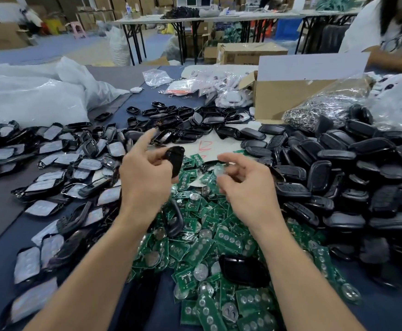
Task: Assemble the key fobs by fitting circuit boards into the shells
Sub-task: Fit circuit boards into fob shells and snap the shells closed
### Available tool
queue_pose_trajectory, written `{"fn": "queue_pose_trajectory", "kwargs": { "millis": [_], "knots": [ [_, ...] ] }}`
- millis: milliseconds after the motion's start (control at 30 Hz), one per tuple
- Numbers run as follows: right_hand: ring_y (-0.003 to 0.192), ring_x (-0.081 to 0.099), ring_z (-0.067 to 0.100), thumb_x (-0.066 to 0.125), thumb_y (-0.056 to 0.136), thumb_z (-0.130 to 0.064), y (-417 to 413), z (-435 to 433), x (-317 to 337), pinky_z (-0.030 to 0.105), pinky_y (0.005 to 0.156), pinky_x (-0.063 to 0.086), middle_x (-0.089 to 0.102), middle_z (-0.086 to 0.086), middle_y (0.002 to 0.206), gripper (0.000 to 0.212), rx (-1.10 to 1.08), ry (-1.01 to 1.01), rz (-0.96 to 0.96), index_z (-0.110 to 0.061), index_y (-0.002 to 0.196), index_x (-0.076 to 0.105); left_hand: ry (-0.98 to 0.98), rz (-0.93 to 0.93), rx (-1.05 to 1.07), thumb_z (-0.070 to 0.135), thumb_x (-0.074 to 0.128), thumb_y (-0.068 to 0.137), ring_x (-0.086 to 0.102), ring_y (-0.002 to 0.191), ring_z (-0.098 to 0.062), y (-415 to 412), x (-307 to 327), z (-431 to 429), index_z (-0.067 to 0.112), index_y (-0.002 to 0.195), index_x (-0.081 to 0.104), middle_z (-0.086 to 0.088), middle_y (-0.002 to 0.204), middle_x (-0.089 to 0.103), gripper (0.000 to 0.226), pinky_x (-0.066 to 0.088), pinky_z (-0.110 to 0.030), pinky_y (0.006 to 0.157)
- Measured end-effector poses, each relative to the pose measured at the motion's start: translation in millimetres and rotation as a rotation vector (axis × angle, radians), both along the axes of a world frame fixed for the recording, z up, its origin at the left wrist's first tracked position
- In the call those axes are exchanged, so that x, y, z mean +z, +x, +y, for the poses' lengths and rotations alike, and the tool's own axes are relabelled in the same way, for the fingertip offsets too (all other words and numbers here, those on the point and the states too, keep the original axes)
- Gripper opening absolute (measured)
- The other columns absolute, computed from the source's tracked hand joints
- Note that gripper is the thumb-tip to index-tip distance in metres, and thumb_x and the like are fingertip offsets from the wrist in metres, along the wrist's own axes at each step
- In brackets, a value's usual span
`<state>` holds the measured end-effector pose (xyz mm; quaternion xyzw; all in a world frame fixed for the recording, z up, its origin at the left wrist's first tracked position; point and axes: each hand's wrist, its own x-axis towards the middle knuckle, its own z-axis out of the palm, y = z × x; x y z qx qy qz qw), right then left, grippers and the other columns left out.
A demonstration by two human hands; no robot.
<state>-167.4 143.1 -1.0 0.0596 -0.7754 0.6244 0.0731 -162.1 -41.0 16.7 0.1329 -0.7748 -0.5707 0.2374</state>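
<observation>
My left hand (145, 177) grips a black key fob shell (175, 161) between thumb and fingers, with the index finger stretched out. My right hand (245, 185) hovers beside it, its fingers curled round a small blurred piece (220, 170) that looks like a pale circuit board. Both hands hang above a heap of green circuit boards (209, 247) with round coin cells. A loose black shell (243, 271) lies on the heap near my right forearm.
Shells with grey pads (52, 187) are spread at the left, and matte black fob halves (338, 177) are piled at the right. Behind stand a cardboard box (288, 96), a bag of key rings (326, 103) and white plastic bags (32, 91). Another person (386, 34) sits far right.
</observation>
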Motion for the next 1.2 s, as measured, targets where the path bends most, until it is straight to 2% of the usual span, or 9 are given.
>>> {"fn": "queue_pose_trajectory", "kwargs": {
  "millis": [100, 233, 433, 633, 733, 800, 1000, 1133, 1200],
  "knots": [
    [0.059, 0.064, 0.012, 0.072, 0.089, -0.005, -0.3, 0.1, 2.3, 0.036, 0.06, 0.054, 0.071, -0.003, 0.072, 0.026, -0.01, -0.087, -0.018, -0.03, 0.096, 0.071, 0.011, -0.031, -0.093, 0.006, 0.071, 0.096, 0.076, 0.058, -0.02, 16.4, -7.0, 13.2, 0.043, 0.156, 0.039, 0.015, 0.1, 0.075, 0.078, 0.062, -0.033, 0.05],
    [0.053, 0.067, 0.019, 0.069, 0.085, 0.001, 1.1, -0.2, 6.1, 0.03, 0.05, 0.051, 0.07, 0.008, 0.073, 0.023, -0.028, -0.217, -0.017, -0.02, 0.095, 0.068, -0.02, -0.032, -0.148, 0.012, 0.073, 0.097, 0.069, 0.049, -0.02, 22.5, -4.5, 15.8, 0.043, 0.155, 0.04, 0.018, 0.094, 0.077, 0.074, 0.054, -0.027, 0.042],
    [0.053, 0.07, 0.026, 0.066, 0.084, 0.006, 2.9, -2.8, 7.1, 0.031, 0.049, 0.053, 0.067, 0.008, 0.073, 0.026, -0.017, -0.264, 0.005, -0.018, 0.093, 0.066, -0.004, -0.058, -0.165, 0.006, 0.077, 0.093, 0.074, 0.057, -0.019, 22.1, -7.1, 21.5, 0.037, 0.149, 0.052, 0.011, 0.103, 0.074, 0.069, 0.059, -0.023, 0.052],
    [0.056, 0.069, 0.029, 0.062, 0.085, 0.005, 4.0, 1.1, 6.0, 0.035, 0.056, 0.058, 0.069, 0.005, 0.061, 0.019, -0.015, -0.356, -0.044, -0.013, 0.085, 0.057, -0.038, -0.03, -0.185, 0.007, 0.077, 0.092, 0.076, 0.061, -0.012, 23.2, -10.5, 24.1, 0.031, 0.126, 0.071, 0.012, 0.086, 0.079, 0.042, 0.059, -0.018, 0.058],
    [0.058, 0.068, 0.029, 0.061, 0.087, 0.007, 4.8, 2.2, 7.3, 0.036, 0.057, 0.059, 0.071, 0.01, 0.065, 0.019, 0.01, -0.43, -0.093, -0.011, 0.088, 0.055, -0.034, -0.006, -0.187, 0.003, 0.077, 0.091, 0.075, 0.06, -0.011, 23.8, -10.5, 24.6, 0.037, 0.095, 0.074, 0.014, 0.079, 0.079, 0.035, 0.058, -0.017, 0.055],
    [0.059, 0.069, 0.029, 0.059, 0.09, 0.008, 5.0, 2.3, 8.3, 0.036, 0.057, 0.058, 0.073, 0.015, 0.071, 0.019, 0.021, -0.448, -0.116, -0.011, 0.088, 0.055, -0.035, 0.004, -0.209, 0.003, 0.079, 0.089, 0.076, 0.06, -0.011, 24.6, -10.0, 25.7, 0.039, 0.088, 0.073, 0.016, 0.077, 0.078, 0.036, 0.058, -0.018, 0.055],
    [0.061, 0.07, 0.027, 0.065, 0.083, -0.004, 5.4, 2.7, 7.1, 0.036, 0.059, 0.057, 0.075, 0.018, 0.078, 0.014, 0.002, -0.405, -0.124, -0.015, 0.086, 0.056, -0.013, -0.01, -0.269, 0.007, 0.085, 0.082, 0.079, 0.075, -0.013, 24.9, -9.5, 21.7, 0.027, 0.108, 0.082, 0.011, 0.092, 0.081, 0.033, 0.065, -0.03, 0.071],
    [0.067, 0.065, 0.032, 0.074, 0.07, -0.021, 6.4, 2.4, 4.5, 0.057, 0.072, 0.059, 0.072, 0.008, 0.073, 0.014, -0.119, -0.162, -0.064, -0.023, 0.076, 0.061, 0.086, -0.026, -0.279, 0.002, 0.081, 0.085, 0.079, 0.071, -0.017, 24.3, -10.2, 22.5, 0.02, 0.115, 0.078, 0.005, 0.091, 0.082, 0.035, 0.063, -0.023, 0.064],
    [0.069, 0.062, 0.029, 0.075, 0.069, -0.027, 9.0, 0.9, 5.2, 0.061, 0.078, 0.057, 0.071, 0.006, 0.075, 0.017, -0.147, -0.113, -0.045, -0.022, 0.079, 0.063, 0.124, -0.042, -0.262, 0.004, 0.079, 0.087, 0.079, 0.069, -0.019, 23.5, -10.5, 23.2, 0.027, 0.112, 0.076, -0.004, 0.099, 0.08, 0.034, 0.062, -0.022, 0.064]
  ]
}}
